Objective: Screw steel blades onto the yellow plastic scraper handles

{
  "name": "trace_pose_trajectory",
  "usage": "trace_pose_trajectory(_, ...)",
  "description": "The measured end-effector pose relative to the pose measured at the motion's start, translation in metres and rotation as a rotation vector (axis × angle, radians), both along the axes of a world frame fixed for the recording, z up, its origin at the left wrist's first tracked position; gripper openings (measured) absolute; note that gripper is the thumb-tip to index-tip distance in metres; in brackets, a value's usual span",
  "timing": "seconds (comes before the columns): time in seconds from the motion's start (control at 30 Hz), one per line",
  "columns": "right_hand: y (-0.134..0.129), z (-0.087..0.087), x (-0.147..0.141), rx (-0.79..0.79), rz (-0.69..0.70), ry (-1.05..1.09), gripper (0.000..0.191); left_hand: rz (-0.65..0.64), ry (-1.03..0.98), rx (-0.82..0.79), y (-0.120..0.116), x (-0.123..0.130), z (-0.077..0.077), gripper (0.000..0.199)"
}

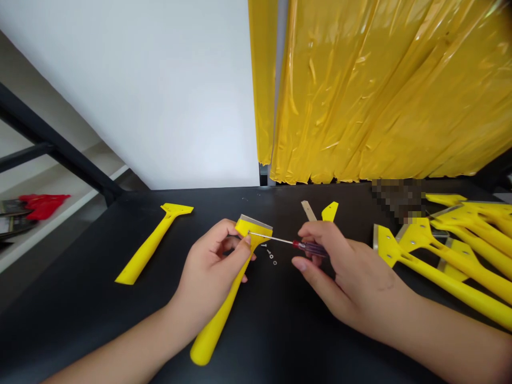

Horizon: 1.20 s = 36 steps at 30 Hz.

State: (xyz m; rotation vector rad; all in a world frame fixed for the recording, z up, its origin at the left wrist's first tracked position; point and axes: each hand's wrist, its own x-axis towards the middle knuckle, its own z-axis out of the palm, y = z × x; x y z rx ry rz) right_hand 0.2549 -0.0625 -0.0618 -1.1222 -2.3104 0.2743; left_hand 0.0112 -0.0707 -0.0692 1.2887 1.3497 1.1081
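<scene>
A yellow scraper with a metal blade along its head slants over the black table, its head held by my left hand. My right hand grips the dark red and purple handle of a screwdriver. The thin shaft points left, and its tip meets a screw on the scraper head, near my left thumb. Small screws and nuts lie on the table between my hands. Behind my right hand are a loose metal blade and a small yellow plate.
Another yellow scraper handle lies at the left of the black table. Several yellow scrapers are piled at the right. Yellow plastic sheeting and a white panel stand behind. Red material rests on a shelf far left.
</scene>
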Motion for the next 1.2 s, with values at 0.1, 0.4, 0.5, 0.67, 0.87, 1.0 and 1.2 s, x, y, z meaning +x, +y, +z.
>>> trace_pose_trajectory(0.1,0.0,0.0,0.0,-0.005,-0.005,-0.007,0.006,-0.005,-0.003,0.001,0.0,0.0,-0.001,0.023)
trace_pose_trajectory(0.4,0.002,-0.002,0.004,-0.02,0.052,0.022,0.007,-0.001,0.007,0.0,0.001,0.001,-0.001,0.022)
trace_pose_trajectory(0.5,0.004,0.0,0.006,0.15,0.093,-0.035,0.013,-0.005,0.017,0.007,0.0,0.001,-0.001,0.02)
trace_pose_trajectory(0.67,0.0,-0.002,0.004,0.414,0.119,-0.182,0.014,-0.02,0.082,0.084,-0.002,0.0,0.001,0.019)
trace_pose_trajectory(0.87,-0.004,-0.004,-0.008,-0.472,0.041,0.192,0.03,-0.001,0.203,0.228,-0.004,0.0,0.008,0.018)
trace_pose_trajectory(1.0,-0.002,-0.002,-0.013,-1.247,0.092,0.745,0.037,0.02,0.294,0.277,-0.003,-0.001,0.008,0.016)
trace_pose_trajectory(1.2,-0.001,-0.003,-0.016,-1.15,0.061,0.652,0.035,0.078,0.157,0.18,0.004,-0.002,0.011,0.015)
